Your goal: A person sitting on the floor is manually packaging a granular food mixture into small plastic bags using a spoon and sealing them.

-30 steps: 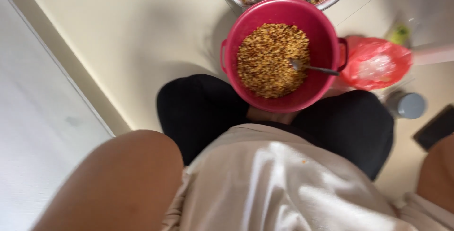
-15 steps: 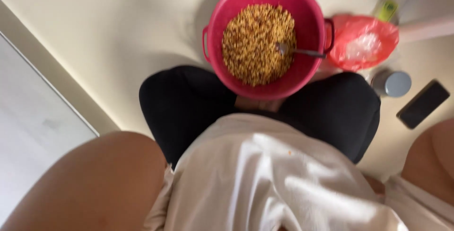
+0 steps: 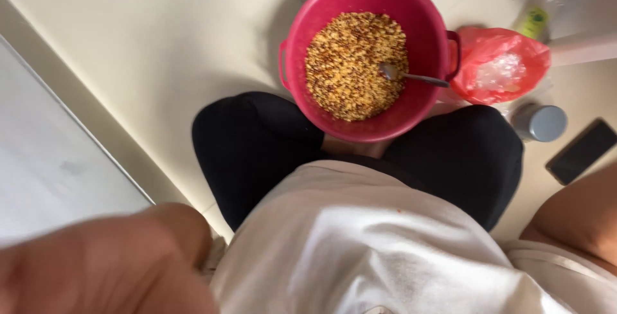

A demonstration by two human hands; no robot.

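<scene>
Two bare arms at frame edges, my left arm (image 3: 103, 262) blurred close, right arm (image 3: 578, 217) at side; hands out of view, grip cannot tell. White shirt (image 3: 360, 250), black-trousered knees. Beyond, between knees on floor, pink bowl (image 3: 302, 37) of golden grain, spoon (image 3: 411, 76) resting inside. Red plastic bag (image 3: 501, 63) just beside; grey cap (image 3: 540, 122), dark phone (image 3: 581, 151) right.

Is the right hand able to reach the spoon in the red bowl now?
Probably yes, though the hand itself is out of view. Only the right forearm shows. The spoon lies uncovered on the grain in the red bowl, handle toward that side.
</scene>
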